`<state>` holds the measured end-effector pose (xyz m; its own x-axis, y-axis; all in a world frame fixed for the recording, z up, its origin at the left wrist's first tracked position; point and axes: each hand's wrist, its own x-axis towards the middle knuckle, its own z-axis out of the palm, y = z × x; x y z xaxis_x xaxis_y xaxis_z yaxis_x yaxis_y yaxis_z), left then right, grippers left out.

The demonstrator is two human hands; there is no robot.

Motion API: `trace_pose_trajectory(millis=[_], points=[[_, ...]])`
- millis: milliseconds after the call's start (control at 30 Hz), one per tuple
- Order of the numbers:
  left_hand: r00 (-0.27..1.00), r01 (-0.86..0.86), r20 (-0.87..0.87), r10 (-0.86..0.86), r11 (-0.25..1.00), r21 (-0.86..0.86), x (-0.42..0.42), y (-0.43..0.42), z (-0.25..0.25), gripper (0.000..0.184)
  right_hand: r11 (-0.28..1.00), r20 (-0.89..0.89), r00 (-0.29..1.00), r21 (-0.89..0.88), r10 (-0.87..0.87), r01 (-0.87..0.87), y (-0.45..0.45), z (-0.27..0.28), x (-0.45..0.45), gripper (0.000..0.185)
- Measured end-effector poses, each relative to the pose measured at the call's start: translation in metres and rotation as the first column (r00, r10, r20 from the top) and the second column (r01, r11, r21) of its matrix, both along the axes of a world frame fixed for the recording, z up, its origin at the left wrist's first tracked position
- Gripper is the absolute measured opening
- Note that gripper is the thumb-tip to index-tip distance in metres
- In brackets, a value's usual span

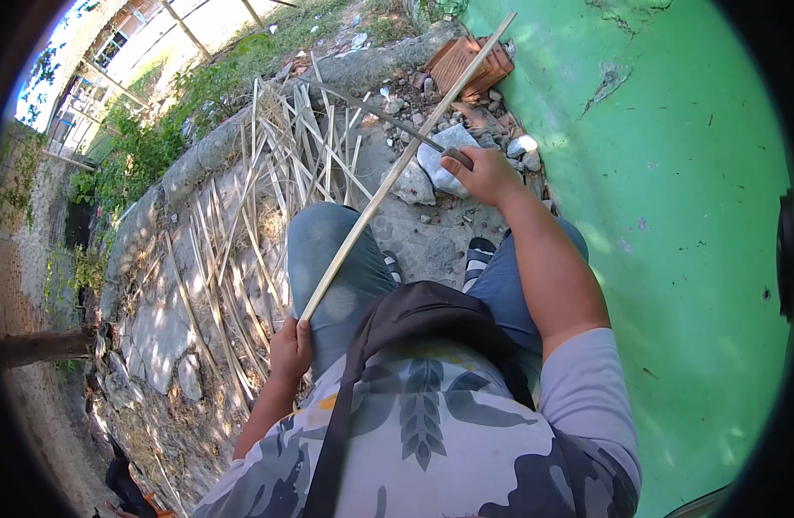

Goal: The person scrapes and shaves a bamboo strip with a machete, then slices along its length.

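From afar I watched a long pale wooden strip (373, 216) slant from one o'clock to eight! A thin grey brown-handled blade (388, 117) crossed it, its handle gripped by the right hand (486, 175); the left hand (291, 350) pinched the low end, where slackness, I judged, risked a skidding cut.

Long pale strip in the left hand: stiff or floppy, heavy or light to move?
The long pale strip is probably fairly stiff: it runs nearly straight from the left hand. Likely light for its length, being so narrow. Its far end may swing when moved, since the left hand holds only the near end.
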<state>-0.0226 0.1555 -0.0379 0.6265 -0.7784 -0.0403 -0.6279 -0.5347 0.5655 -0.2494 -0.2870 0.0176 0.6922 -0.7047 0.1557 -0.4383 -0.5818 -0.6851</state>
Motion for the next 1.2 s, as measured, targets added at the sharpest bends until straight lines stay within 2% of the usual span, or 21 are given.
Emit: trace_pose_trajectory(millis=[133, 267, 300, 400, 433, 533, 567, 667, 767, 867, 1000, 1067, 1200], points=[[0.999, 0.05, -0.017, -0.048, 0.994, 0.094, 0.008, -0.001, 0.009, 0.053, 0.99, -0.185, 0.982, -0.128, 0.028, -0.052, 0.024, 0.005, 0.003, 0.06], [0.99, 0.067, -0.127, -0.057, 0.995, 0.073, 0.01, -0.003, 0.016, 0.049, 0.883, -0.262, 0.935, -0.342, 0.24, -0.322, 0.053, 0.011, 0.011, 0.056], [0.988, 0.067, -0.144, -0.06, 0.997, 0.046, 0.011, -0.002, 0.012, 0.048, 0.857, -0.233, 0.934, -0.383, 0.273, -0.346, 0.051, 0.01, 0.012, 0.055], [0.992, 0.052, -0.118, -0.049, 0.998, 0.02, 0.012, 0.002, 0.002, 0.048, 0.942, -0.199, 0.967, -0.266, 0.156, -0.207, 0.029, -0.011, 0.016, 0.057], [0.992, 0.049, -0.115, -0.047, 0.999, 0.023, 0.011, 0.004, 0.001, 0.048, 0.973, -0.196, 0.978, -0.202, 0.074, -0.114, 0.022, -0.014, 0.017, 0.059], [0.995, 0.052, -0.088, -0.048, 0.998, 0.04, 0.013, -0.001, 0.004, 0.048, 0.992, -0.085, 0.992, -0.086, -0.098, 0.091, 0.009, -0.023, 0.024, 0.06], [0.996, 0.052, -0.075, -0.047, 0.996, 0.069, 0.014, -0.001, 0.008, 0.048, 0.99, -0.103, 0.99, -0.113, -0.098, 0.086, 0.01, -0.027, 0.02, 0.058], [0.997, 0.055, -0.067, -0.047, 0.99, 0.133, 0.013, -0.004, 0.021, 0.05, 0.99, -0.321, 0.947, -0.133, -0.006, -0.039, 0.023, 0.0, 0.011, 0.06], [0.996, 0.072, -0.059, -0.065, 0.988, 0.138, 0.015, -0.004, 0.016, 0.052, 0.953, -0.31, 0.942, -0.223, 0.132, -0.207, 0.045, 0.004, 0.011, 0.058], [0.996, 0.07, -0.052, -0.067, 0.995, 0.073, 0.018, -0.004, -0.001, 0.052, 0.925, -0.292, 0.93, -0.237, 0.224, -0.297, 0.048, 0.017, 0.009, 0.057], [0.999, 0.006, -0.044, -0.006, 1.0, 0.001, 0.005, -0.003, -0.003, 0.052, 0.985, -0.163, 0.987, -0.17, 0.004, -0.032, 0.016, -0.028, 0.02, 0.057], [0.999, 0.034, -0.014, -0.033, 0.997, 0.071, 0.013, -0.001, -0.003, 0.051, 0.983, -0.154, 0.984, -0.172, -0.091, 0.064, 0.004, -0.038, 0.022, 0.059], [0.998, 0.062, -0.03, -0.058, 0.986, 0.154, 0.017, -0.001, 0.014, 0.052, 0.977, -0.21, 0.978, -0.208, -0.002, -0.042, 0.019, -0.013, 0.015, 0.058]])
